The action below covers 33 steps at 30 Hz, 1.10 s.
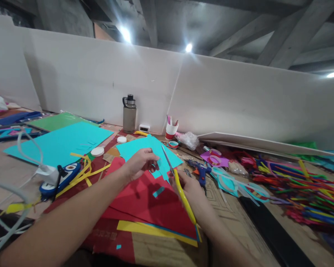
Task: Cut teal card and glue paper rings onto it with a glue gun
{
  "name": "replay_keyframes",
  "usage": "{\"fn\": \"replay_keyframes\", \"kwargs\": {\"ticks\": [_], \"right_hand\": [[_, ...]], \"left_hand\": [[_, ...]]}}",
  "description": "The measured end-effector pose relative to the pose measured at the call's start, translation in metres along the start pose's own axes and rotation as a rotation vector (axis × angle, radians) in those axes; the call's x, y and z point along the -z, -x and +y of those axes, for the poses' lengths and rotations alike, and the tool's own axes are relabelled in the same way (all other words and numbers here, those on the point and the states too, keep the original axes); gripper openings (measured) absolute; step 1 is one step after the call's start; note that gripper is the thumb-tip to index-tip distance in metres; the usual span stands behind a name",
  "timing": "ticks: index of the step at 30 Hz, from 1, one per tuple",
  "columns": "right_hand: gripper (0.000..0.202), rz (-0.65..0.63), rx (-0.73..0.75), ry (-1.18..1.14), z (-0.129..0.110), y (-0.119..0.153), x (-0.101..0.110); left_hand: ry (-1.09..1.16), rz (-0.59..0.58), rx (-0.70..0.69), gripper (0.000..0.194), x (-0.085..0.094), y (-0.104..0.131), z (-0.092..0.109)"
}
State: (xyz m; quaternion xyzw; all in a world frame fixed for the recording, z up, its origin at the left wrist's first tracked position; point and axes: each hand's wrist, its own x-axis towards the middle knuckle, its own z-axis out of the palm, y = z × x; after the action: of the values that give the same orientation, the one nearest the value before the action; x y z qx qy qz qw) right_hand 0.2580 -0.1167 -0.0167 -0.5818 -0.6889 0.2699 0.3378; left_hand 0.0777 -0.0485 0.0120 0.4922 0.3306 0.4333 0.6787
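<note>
My right hand (pixel 193 191) grips yellow-handled scissors (pixel 182 194), their metal blades pointing up and away over a turquoise paper sheet (pixel 136 146). To the left of the blades, my left hand (pixel 141 163) is closed, thumb and fingers curled together. Whatever is between its fingertips is too small to make out against the turquoise sheet behind. Red paper sheets (pixel 128 200) lie under both hands, with a small turquoise scrap (pixel 158 191) on top. Yellow paper (pixel 156 231) sticks out beneath the red near the table's front.
A grey bottle (pixel 129 116) and a paper cup with pens (pixel 171 129) stand at the back by a white partition (pixel 100 74). Right of my hands lie a blue glue gun (pixel 202 172), a black slab (pixel 272 230) and colourful pipe cleaners (pixel 303 178). White cables (pixel 9 222) run at left.
</note>
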Motion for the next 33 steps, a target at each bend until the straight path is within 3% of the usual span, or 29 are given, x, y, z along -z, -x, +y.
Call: {"fn": "replay_keyframes", "kwargs": {"ticks": [3,7,16,21,24,27,33], "right_hand": [[0.034,0.047,-0.060,0.316,0.009,-0.006,0.000],[0.035,0.050,-0.097,0.567,0.015,-0.008,-0.005],[0.039,0.043,0.011,0.656,0.037,-0.019,-0.004],[0.026,0.115,0.155,0.620,0.021,-0.015,-0.006],[0.025,-0.065,0.313,0.433,0.009,-0.011,-0.011],[0.023,-0.225,0.327,0.332,0.007,-0.009,-0.018],[0.017,-0.268,0.269,0.337,0.012,-0.011,-0.022]], "left_hand": [[0.002,0.099,-0.056,0.022,0.011,-0.006,0.004],[-0.053,0.114,-0.046,0.021,0.028,-0.018,0.003],[-0.045,0.115,0.062,0.025,0.039,-0.026,-0.005],[-0.066,0.107,0.108,0.026,0.037,-0.023,-0.009],[-0.076,0.043,0.090,0.030,0.034,-0.022,-0.012],[-0.109,-0.008,0.087,0.030,0.031,-0.022,-0.014],[-0.167,-0.033,0.088,0.027,0.030,-0.022,-0.017]]}}
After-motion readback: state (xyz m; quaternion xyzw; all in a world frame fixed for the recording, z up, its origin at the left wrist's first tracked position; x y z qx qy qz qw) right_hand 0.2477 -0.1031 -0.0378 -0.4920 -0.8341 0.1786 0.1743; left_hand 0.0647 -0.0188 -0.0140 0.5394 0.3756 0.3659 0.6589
